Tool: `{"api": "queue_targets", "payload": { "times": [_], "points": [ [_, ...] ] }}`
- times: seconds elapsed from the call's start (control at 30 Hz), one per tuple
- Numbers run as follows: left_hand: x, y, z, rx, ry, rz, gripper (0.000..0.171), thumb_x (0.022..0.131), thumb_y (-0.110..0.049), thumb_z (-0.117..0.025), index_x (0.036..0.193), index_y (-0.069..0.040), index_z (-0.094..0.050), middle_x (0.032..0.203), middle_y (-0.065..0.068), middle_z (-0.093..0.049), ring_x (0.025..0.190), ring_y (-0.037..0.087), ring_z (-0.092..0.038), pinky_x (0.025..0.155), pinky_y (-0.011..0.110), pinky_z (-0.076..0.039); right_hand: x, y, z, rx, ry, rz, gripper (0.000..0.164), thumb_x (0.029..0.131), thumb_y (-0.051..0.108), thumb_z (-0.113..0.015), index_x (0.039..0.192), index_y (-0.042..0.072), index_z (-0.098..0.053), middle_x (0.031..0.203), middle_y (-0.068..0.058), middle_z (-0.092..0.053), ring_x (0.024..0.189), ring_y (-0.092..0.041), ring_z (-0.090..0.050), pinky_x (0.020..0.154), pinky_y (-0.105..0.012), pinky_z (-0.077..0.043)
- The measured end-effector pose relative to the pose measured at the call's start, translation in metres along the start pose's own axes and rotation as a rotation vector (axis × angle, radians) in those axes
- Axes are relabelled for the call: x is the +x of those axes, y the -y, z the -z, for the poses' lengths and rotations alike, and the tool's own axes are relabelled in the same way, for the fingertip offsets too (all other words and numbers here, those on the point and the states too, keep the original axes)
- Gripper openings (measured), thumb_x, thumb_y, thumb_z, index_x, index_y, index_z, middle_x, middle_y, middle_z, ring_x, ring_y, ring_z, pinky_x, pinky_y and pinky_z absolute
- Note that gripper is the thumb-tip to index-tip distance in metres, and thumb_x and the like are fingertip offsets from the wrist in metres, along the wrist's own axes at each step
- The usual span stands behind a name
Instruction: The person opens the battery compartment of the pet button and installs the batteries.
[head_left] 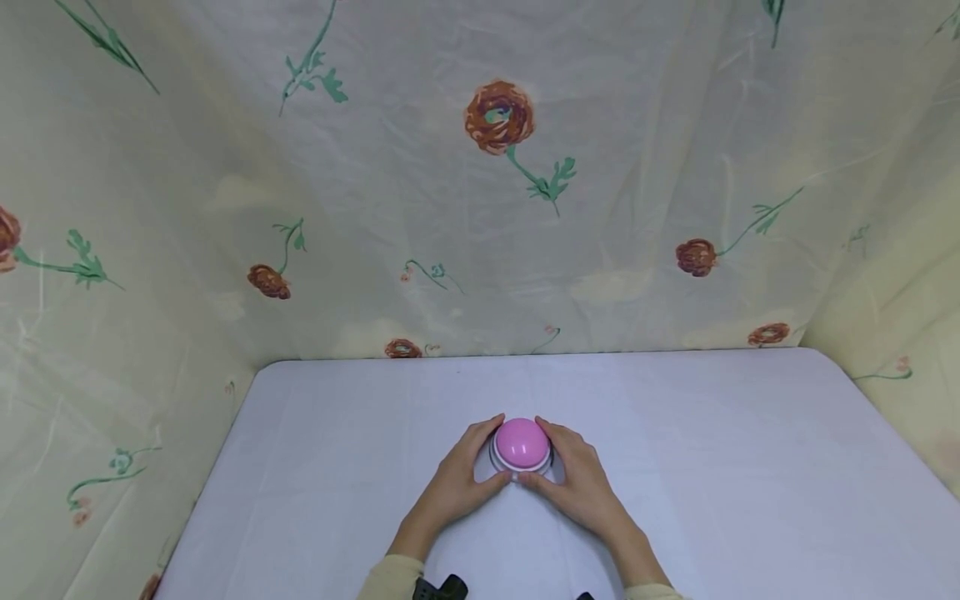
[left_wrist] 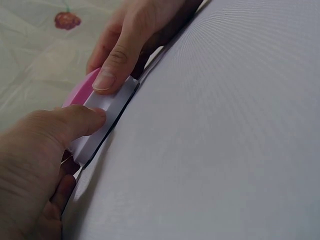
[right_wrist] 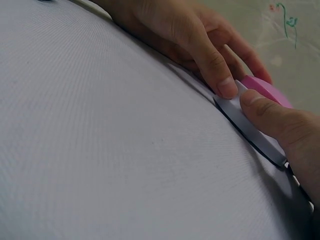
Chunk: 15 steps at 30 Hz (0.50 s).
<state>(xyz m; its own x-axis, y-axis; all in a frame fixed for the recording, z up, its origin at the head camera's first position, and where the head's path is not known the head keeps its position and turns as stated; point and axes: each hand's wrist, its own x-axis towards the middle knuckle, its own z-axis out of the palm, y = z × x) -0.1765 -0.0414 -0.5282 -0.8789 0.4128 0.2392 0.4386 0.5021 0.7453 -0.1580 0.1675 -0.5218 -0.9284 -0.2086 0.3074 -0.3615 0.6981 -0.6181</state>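
A round push button [head_left: 522,443] with a glossy pink dome and a white base sits on the white table, near its middle. My left hand [head_left: 459,482] grips its left side, thumb at the front of the base and fingers reaching round toward the back. From the right, my right hand [head_left: 579,482] holds it the same way, the two thumb tips close together. In the left wrist view the left thumb [left_wrist: 82,121] presses on the white base [left_wrist: 107,107], which has a dark lower edge. The right thumb [right_wrist: 262,110] lies against the base in the right wrist view.
The white tabletop [head_left: 322,467] has rounded far corners. A pale curtain [head_left: 375,167] with printed brown flowers hangs behind it and along both sides. Dark wrist devices show at the bottom edge, including one by the left sleeve [head_left: 393,577].
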Motion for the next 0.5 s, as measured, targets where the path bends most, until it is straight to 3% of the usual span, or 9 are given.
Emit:
{"api": "queue_targets", "payload": {
  "times": [0.33,0.5],
  "points": [
    [-0.0019,0.0017,0.0022,0.000,-0.002,0.009,0.072,0.086,-0.024,-0.066,0.148,-0.019,-0.030,0.145,0.003,-0.042,0.137,0.018,-0.038,0.113,0.041,-0.031,0.0007,0.0000,0.0037,0.075,0.061,-0.033,0.088,0.076,0.045,-0.075,0.146,0.012,-0.035,0.144,-0.014,-0.044,0.134,-0.034,-0.039,0.107,-0.061,-0.030],
    [-0.0065,-0.0001,0.0051,0.050,0.030,0.007,0.077,0.086,-0.040,-0.065,0.149,-0.017,-0.027,0.148,0.005,-0.038,0.138,0.022,-0.036,0.111,0.046,-0.034,-0.0058,-0.0015,0.0076,0.116,0.085,-0.043,0.086,0.079,0.045,-0.072,0.148,0.012,-0.031,0.148,-0.013,-0.039,0.137,-0.034,-0.035,0.108,-0.059,-0.030]
  ]
}}
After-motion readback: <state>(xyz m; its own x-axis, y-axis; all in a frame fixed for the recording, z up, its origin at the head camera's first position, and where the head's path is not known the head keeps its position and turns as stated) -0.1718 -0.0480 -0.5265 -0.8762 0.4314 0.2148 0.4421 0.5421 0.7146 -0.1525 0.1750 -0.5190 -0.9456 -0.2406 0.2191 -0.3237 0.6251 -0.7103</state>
